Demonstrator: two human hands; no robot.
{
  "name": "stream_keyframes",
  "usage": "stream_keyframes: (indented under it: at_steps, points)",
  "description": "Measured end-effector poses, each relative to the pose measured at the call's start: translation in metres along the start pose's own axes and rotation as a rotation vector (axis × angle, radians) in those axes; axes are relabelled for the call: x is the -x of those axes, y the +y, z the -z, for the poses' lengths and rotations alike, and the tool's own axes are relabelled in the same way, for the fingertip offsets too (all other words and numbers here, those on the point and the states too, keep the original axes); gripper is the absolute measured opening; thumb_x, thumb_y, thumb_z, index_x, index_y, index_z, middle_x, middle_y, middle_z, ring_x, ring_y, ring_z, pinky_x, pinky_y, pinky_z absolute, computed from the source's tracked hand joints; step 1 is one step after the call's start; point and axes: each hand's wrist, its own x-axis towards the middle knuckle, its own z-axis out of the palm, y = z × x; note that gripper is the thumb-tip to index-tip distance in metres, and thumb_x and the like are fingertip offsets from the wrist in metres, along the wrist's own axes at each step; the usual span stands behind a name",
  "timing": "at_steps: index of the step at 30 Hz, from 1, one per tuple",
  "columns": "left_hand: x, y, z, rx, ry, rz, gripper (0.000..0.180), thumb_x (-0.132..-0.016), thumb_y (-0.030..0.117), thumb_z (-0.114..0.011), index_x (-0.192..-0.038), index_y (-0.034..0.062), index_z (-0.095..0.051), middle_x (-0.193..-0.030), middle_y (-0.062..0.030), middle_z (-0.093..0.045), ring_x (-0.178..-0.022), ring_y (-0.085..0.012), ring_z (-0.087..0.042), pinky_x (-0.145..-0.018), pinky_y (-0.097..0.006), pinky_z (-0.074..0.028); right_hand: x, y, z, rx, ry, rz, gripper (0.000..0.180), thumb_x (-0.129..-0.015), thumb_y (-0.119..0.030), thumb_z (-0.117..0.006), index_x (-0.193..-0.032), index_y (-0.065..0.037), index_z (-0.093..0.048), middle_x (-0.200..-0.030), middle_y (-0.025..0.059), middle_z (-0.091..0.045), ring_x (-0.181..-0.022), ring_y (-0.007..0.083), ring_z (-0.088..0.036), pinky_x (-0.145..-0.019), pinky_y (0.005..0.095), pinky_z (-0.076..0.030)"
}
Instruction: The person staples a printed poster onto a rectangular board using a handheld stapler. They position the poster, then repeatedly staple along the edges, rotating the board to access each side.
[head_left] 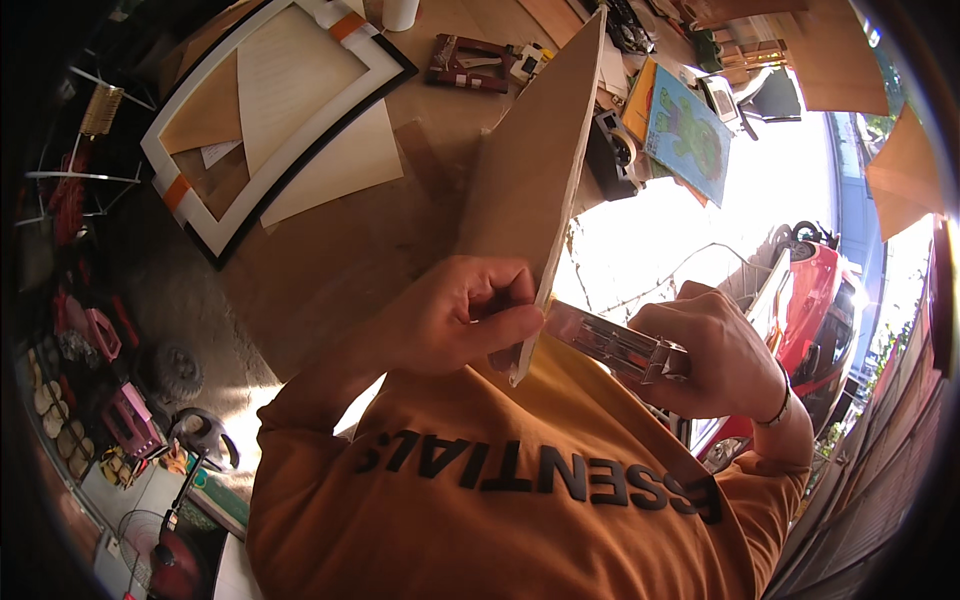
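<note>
A thin tan board [525, 165] stands on edge in front of me, its pale rim turned toward me. My left hand [465, 315] is closed on the board's near lower end, thumb and fingers pinching its edge. From the other side, my right hand [700, 345] grips a silver metal stapler [610, 340]. The stapler's front end meets the board's edge just beside my left thumb. Part of the stapler's rear is covered by my right fingers.
A white frame with black edging [265, 180] and orange tape lies on the brown table [330, 290], over pale sheets [350, 165]. Behind the board are a dark red case [470, 65], a tape roll [622, 150] and a blue picture [690, 135]. Tools and toys fill the floor at left.
</note>
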Motion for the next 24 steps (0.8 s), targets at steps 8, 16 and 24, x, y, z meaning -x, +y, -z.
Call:
stream_keyframes:
  at_steps: [8, 16, 24]
  points:
    - [-0.002, -0.005, -0.002, 0.021, -0.014, -0.031, 0.02, -0.104, 0.018, -0.06, -0.092, 0.0034, -0.054, -0.079, -0.001, -0.064, -0.07, -0.0052, -0.064, -0.062, -0.022, -0.053, 0.001, -0.007, 0.005, 0.01, -0.059, 0.005, 0.032, -0.071, -0.027, -0.081, -0.094, -0.009, -0.068, -0.062, 0.0095, -0.062, -0.067, 0.0353, -0.063, -0.078, 0.0423, -0.047]
    - [-0.003, -0.008, 0.0, -0.005, -0.014, -0.05, 0.019, -0.104, 0.018, -0.06, -0.093, 0.0034, -0.055, -0.08, -0.0015, -0.065, -0.071, -0.0054, -0.064, -0.063, -0.023, -0.052, -0.012, -0.021, -0.005, 0.036, 0.038, -0.007, 0.03, -0.071, -0.028, -0.085, -0.079, -0.006, -0.066, -0.062, 0.0102, -0.062, -0.061, 0.0346, -0.061, -0.064, 0.0406, -0.047]
    - [0.024, 0.018, 0.039, -0.067, 0.04, -0.151, 0.032, -0.107, 0.033, -0.055, -0.106, 0.0007, -0.058, -0.094, -0.0047, -0.067, -0.085, -0.0095, -0.066, -0.073, -0.024, -0.053, -0.016, 0.048, -0.027, -0.715, 0.551, 0.187, 0.038, -0.089, -0.022, -0.072, -0.117, 0.003, -0.061, -0.087, 0.0076, -0.065, -0.076, 0.0166, -0.059, -0.069, 0.0318, -0.045]
